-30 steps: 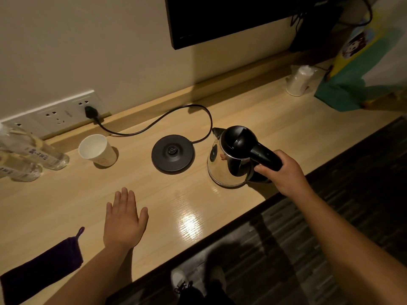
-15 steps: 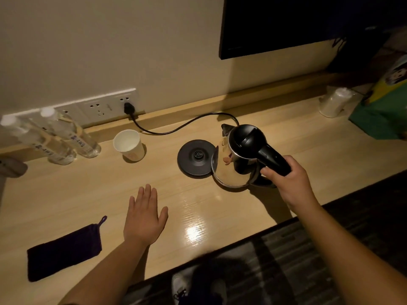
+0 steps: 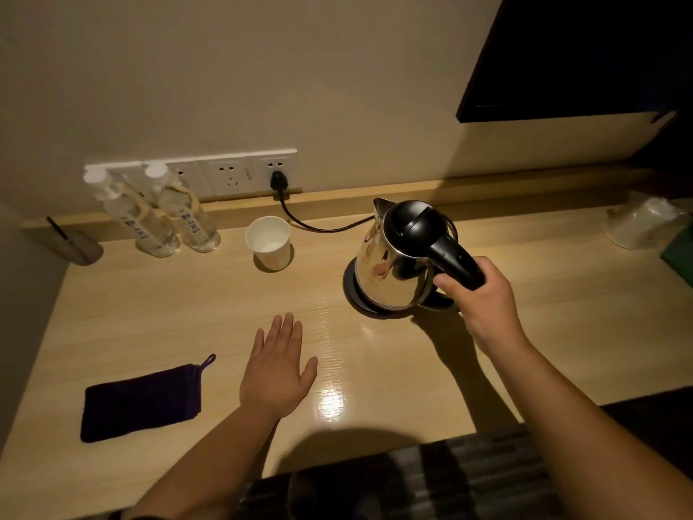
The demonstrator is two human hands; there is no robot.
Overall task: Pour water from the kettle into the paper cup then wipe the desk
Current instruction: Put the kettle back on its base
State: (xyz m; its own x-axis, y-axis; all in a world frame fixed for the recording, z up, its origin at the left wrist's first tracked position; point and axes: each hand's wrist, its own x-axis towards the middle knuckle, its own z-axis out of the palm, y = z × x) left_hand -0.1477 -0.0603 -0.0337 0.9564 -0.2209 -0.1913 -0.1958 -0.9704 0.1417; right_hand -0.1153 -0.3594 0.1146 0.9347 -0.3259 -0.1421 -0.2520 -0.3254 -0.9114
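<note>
Wooden desk [image 3: 525, 350] under dim light carries one kettle [image 3: 390, 272], one paper cup [image 3: 269, 242], two water bottles [image 3: 165, 215] and one dark cloth [image 3: 140, 401]. Our right hand [image 3: 483, 298] is wrapped around the kettle's black handle, the kettle over its round base [image 3: 354, 298], right of the cup. Our left hand [image 3: 277, 373] lies flat, fingers spread, gripping nothing.
</note>
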